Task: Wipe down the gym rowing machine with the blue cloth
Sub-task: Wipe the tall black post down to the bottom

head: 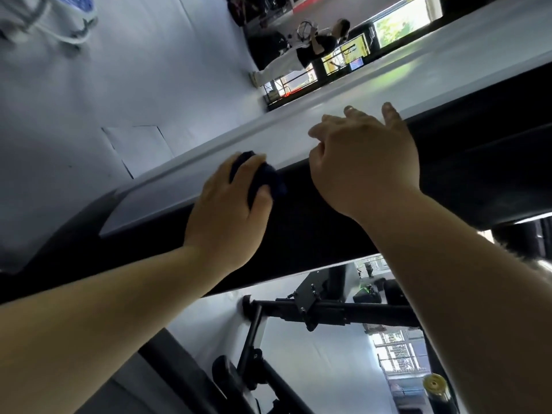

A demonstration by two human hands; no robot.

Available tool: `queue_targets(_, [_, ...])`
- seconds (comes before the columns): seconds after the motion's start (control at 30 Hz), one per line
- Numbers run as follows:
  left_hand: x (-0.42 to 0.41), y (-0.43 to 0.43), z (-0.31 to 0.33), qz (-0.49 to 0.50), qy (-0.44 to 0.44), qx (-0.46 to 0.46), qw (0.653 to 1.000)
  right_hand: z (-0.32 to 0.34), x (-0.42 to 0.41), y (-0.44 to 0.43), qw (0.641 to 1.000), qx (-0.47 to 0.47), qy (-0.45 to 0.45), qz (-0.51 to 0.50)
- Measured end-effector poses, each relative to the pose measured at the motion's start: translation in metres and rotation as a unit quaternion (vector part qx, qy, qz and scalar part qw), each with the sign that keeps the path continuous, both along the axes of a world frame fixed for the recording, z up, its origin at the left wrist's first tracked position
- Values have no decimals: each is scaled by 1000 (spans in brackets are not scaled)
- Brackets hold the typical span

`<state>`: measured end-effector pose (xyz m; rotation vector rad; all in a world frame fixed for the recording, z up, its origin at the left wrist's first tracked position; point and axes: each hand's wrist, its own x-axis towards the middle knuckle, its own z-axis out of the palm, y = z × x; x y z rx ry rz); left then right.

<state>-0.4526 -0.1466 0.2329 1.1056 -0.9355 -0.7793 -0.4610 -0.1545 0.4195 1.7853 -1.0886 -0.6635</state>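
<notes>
Head view shows the left hand [230,210] gripping the bunched blue cloth [258,176] and pressing it against the rowing machine's rail [298,138], at the edge where the grey top face meets the black side. Just beside it, further up the rail, the right hand [367,165] lies with fingers spread on the grey face and holds nothing. The rail's long axis runs from lower left to upper right across the frame; on this evidence the cloth-bearing left hand has free run toward the lower-left end, while a stroke the other way meets the right hand almost at once.
</notes>
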Motion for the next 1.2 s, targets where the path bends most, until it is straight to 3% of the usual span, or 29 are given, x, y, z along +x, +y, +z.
queue_targets(0.1, [-3, 10, -35, -10, -57, -46, 997, -7, -2, 1, 1000, 4, 7, 14])
queue_targets(0.23, [-4, 42, -110, -76, -48, 84, 992, -39, -3, 2, 999, 40, 15, 33])
queue_targets(0.37, [4, 37, -111, -98, 24, 159, 982, -76, -5, 3, 996, 73, 2, 46])
queue_targets(0.43, [2, 39, -96, -102, 32, 106, 989, -91, -6, 3, 995, 86, 1, 52])
queue_targets(0.5, [2, 42, -95, -122, -32, 22, 992, -102, -6, 1, 995, 81, 4, 57])
queue_targets(0.57, [14, 38, -114, -151, -96, -6, 984, -111, -1, 0, 996, 83, 12, 36])
queue_targets(0.67, [34, 24, -153, -212, -92, 118, 966, -131, 7, 0, 992, 127, 24, -12])
queue_targets(0.73, [44, 20, -178, -239, -24, 221, 945, -146, 11, 2, 987, 157, 29, -29])
queue_targets(0.8, [49, 28, -191, -220, 34, 256, 941, -158, 13, 3, 983, 174, 38, -41])
queue_targets(0.83, [47, 26, -194, -226, 75, 237, 942, -162, 14, 3, 982, 178, 44, -44])
queue_targets(0.87, [45, 27, -192, -234, 34, 173, 956, -167, 14, 4, 981, 182, 49, -45])
queue_targets(0.9, [43, 25, -188, -243, 61, 141, 958, -172, 14, 5, 980, 186, 55, -44])
queue_targets(0.93, [42, 27, -179, -244, 88, 152, 954, -179, 14, 5, 979, 191, 61, -41])
queue_targets(1.03, [31, 27, -187, -244, -8, 80, 966, -201, 15, 6, 974, 210, 70, -42])
queue_targets(1.1, [33, 30, -223, -263, 12, 119, 957, -215, 17, 8, 971, 225, 69, -45])
queue_targets(1.2, [46, 34, -282, -282, 11, 269, 921, -235, 15, 7, 968, 232, 77, -50])
